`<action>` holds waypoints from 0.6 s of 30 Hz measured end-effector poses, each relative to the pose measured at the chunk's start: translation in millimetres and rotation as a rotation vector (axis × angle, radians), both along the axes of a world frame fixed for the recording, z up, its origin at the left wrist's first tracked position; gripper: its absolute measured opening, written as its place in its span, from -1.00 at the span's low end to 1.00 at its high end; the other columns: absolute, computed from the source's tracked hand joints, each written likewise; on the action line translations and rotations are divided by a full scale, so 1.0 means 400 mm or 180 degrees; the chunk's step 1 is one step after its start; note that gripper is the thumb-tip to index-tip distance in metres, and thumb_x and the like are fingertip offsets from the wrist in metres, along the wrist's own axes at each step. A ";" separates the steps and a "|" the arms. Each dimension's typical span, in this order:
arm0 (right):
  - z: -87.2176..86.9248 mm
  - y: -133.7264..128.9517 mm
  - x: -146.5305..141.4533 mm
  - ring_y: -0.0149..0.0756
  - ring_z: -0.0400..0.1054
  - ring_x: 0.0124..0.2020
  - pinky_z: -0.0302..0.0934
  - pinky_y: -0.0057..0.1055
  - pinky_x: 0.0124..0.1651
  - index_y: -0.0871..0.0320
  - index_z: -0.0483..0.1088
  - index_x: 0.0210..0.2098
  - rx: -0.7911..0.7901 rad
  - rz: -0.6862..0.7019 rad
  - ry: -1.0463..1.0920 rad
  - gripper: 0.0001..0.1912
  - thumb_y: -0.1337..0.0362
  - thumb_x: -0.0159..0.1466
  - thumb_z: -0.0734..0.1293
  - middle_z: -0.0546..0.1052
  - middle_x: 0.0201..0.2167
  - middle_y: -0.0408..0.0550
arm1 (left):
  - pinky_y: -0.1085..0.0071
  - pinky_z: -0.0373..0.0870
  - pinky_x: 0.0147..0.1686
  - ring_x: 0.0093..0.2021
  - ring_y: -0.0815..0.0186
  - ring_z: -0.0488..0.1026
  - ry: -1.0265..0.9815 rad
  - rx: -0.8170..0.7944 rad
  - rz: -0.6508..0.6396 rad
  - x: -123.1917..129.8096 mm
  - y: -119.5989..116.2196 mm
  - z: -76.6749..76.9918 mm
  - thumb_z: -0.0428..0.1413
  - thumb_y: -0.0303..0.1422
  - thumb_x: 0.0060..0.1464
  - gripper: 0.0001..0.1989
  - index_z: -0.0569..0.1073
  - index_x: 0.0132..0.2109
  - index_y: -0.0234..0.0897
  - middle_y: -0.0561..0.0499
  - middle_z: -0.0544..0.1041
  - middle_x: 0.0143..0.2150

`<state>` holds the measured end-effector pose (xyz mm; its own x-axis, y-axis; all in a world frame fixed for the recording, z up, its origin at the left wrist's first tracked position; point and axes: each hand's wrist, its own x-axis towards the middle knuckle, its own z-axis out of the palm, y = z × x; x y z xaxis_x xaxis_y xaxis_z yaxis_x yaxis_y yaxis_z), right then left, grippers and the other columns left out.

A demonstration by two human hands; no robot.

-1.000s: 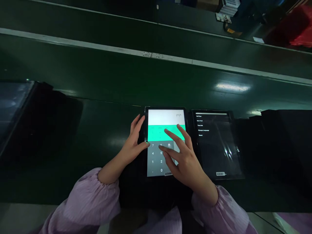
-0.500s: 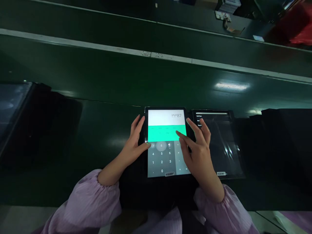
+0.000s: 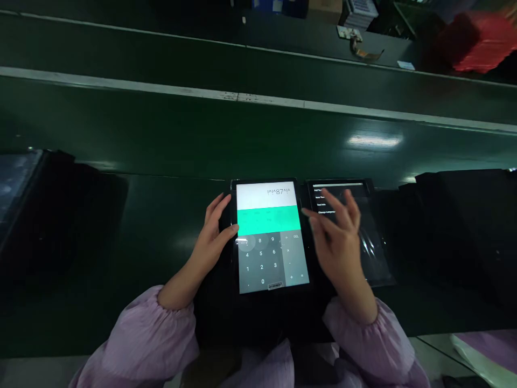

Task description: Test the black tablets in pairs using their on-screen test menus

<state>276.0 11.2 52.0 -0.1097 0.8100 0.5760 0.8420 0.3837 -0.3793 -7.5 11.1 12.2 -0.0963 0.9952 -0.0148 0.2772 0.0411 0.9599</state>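
Note:
A tablet (image 3: 269, 218) lies on the dark green bench, its screen lit with a calculator: white display with symbols and 87, a green band and grey number keys. Along its left edge rests my left hand (image 3: 210, 237), fingers apart, with the thumb at the screen's border. My right hand (image 3: 339, 237) is raised just right of this tablet, fingers spread and holding nothing. It hovers partly over a second tablet (image 3: 369, 237), whose dark screen shows a short white text list at its upper left.
Dark stacked items (image 3: 464, 231) stand at the right, and another dark stack (image 3: 52, 215) at the left. A pale rail (image 3: 161, 88) crosses behind the tablets. Beyond it are a red bundle (image 3: 479, 43), a ribbon-like cable (image 3: 363, 54) and a paper stack (image 3: 361, 13).
My right hand has moved off the lit tablet to the right. More symbols show after 87 on the display. The view has shifted slightly.

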 end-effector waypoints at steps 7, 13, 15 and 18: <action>-0.018 0.039 0.131 0.36 -0.07 0.62 -0.04 0.64 0.50 -0.02 0.72 0.00 -0.0096 -0.0443 0.0167 -0.60 0.03 0.57 0.24 0.44 0.41 0.08 | -0.14 0.00 0.60 0.62 -0.09 0.11 -0.0058 0.0328 0.0274 0.007 0.027 -0.013 0.21 -0.05 0.21 -0.47 0.56 0.29 0.04 -0.06 0.37 0.51; 0.010 0.036 0.215 0.19 0.31 0.44 0.19 0.37 0.46 -0.02 0.71 -0.01 -0.0154 -0.0481 0.0286 -0.55 -0.04 0.55 0.22 0.58 0.29 0.07 | -0.09 0.06 0.59 0.61 -0.03 0.17 -0.0152 0.0519 0.0514 0.014 0.072 -0.017 0.21 -0.16 0.15 -0.55 0.63 0.18 0.02 -0.02 0.44 0.48; 0.016 0.029 0.272 0.14 0.44 0.32 0.29 0.26 0.40 0.02 0.69 0.07 -0.0456 -0.0939 0.0581 -0.51 -0.10 0.47 0.25 0.62 0.23 0.12 | -0.08 0.08 0.58 0.60 -0.03 0.18 -0.0190 0.0521 0.0519 0.018 0.091 -0.013 0.22 -0.16 0.12 -0.55 0.64 0.16 0.00 -0.04 0.44 0.48; 0.005 0.020 0.339 0.15 0.55 0.12 0.42 0.18 0.23 0.14 0.67 0.07 -0.0974 -0.1776 0.1014 -0.36 -0.19 0.33 0.26 0.69 0.04 0.21 | -0.07 0.07 0.58 0.61 -0.03 0.17 -0.0186 0.0469 0.0488 0.026 0.118 -0.008 0.24 -0.19 0.07 -0.50 0.62 0.18 -0.04 -0.08 0.41 0.50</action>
<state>411.6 19.3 53.9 0.5043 0.8269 0.2487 0.7122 -0.2354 -0.6614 2.9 58.1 9.0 -0.2501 0.9608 0.1196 0.2222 -0.0633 0.9729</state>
